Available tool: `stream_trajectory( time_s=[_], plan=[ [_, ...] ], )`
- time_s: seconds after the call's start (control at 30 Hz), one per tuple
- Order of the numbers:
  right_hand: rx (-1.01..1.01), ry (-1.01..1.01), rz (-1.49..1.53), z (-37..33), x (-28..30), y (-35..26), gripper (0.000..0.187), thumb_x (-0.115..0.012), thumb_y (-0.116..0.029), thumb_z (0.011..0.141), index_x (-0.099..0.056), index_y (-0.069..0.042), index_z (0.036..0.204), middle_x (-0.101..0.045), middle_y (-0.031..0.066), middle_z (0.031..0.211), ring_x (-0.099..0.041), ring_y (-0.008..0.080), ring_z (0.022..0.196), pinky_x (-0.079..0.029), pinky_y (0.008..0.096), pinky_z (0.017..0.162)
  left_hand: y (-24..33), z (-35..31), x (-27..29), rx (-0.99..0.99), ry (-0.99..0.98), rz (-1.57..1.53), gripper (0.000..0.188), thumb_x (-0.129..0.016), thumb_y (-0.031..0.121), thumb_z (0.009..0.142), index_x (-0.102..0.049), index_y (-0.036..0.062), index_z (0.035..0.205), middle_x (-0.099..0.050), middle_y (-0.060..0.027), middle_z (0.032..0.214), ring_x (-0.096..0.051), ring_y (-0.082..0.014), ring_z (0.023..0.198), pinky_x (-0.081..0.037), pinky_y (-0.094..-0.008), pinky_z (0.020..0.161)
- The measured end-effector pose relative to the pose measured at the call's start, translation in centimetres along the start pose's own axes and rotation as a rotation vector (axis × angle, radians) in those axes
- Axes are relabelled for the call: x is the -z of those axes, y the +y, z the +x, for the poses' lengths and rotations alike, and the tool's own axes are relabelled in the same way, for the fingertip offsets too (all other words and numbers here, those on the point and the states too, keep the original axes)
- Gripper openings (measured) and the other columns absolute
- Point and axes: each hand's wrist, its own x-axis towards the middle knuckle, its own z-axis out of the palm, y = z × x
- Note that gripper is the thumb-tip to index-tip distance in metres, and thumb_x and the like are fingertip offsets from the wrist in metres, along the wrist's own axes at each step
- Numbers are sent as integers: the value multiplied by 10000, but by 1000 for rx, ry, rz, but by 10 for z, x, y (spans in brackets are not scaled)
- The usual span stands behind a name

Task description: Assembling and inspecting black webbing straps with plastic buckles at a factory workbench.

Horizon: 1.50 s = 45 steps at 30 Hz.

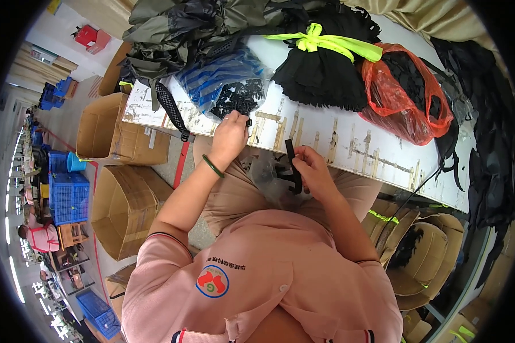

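1. A short black strap (292,166) stands near the middle of the view, upright, at the table's near edge and above the person's lap.
2. The right hand (312,171) holds that strap: fingers curled shut around its lower part, thumb against it.
3. The left hand (230,136) sits at about 10 o'clock from the strap, reaching up to the table edge. Its fingertips pinch a small black clip (249,122) at the mouth of a clear plastic bag (229,80); the fingers are closed on the piece, and how tightly cannot be told.
4. A green bangle (213,166) circles the left wrist.
5. The bag holds a heap of small black clips and blue pieces, and lies on the worn white table (349,143), at 11 o'clock from the strap.
6. At 12 o'clock lies a bundle of black fringed cloth tied with a yellow-green ribbon (326,43).
7. At 2 o'clock sits an orange-red plastic bag (409,106) with dark pieces inside.
8. At 9 o'clock, on the floor, stand open cardboard boxes (123,197), with blue crates (68,197) farther left.
9. A crumpled clear plastic sheet (267,177) lies in the lap just left of the strap.
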Motion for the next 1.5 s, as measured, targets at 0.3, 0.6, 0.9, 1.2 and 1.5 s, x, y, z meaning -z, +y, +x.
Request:
stream_trajectory(
  time_s=[0.3, 0.6, 0.9, 1.2, 1.5],
  plan=[
    [-44, -49, 198, -7, -9, -8, 90, -577, -157, 896, -571, -76, 857, -453, -64, 580, -311, 19, 392, -196, 208, 344, 69, -11, 12, 698, -403, -1413, 54, -625, 19, 853, -634, 30, 906, -655, -24, 826, -587, -81, 697, -477, -219, 616],
    [-140, 42, 455, -11, -9, -7, 57, -594, -123, 860, -555, -101, 824, -518, -28, 610, -323, 33, 389, -190, 210, 347, 88, -22, 7, 554, -284, -1515, 76, -605, -34, 845, -588, 37, 866, -629, -17, 787, -586, -86, 701, -472, -211, 649],
    [-136, 44, 557, -15, -6, -4, 67, -611, -143, 880, -572, -89, 869, -546, -19, 634, -351, 28, 414, -202, 206, 364, 95, -21, 15, 127, -11, -954, 120, -644, -77, 754, -613, 8, 834, -594, -61, 787, -586, -136, 671, -468, -249, 591],
    [319, 62, -90, -14, 3, 1, 99, -631, -70, 857, -616, -45, 952, -575, 13, 771, -437, 55, 556, -364, 201, 492, 73, -25, 12, 788, -720, -1769, 62, -619, 95, 881, -632, 35, 891, -632, -60, 769, -601, -130, 644, -492, -252, 582],
    [838, -487, 176, -74, 28, -73, 62, -629, 11, 797, -621, -45, 773, -602, 45, 780, -532, 184, 609, -414, 238, 547, 71, -17, 7, 793, -278, -1497, 66, -614, 74, 888, -573, 38, 851, -637, -32, 747, -595, -82, 619, -513, -218, 627]
  ],
)
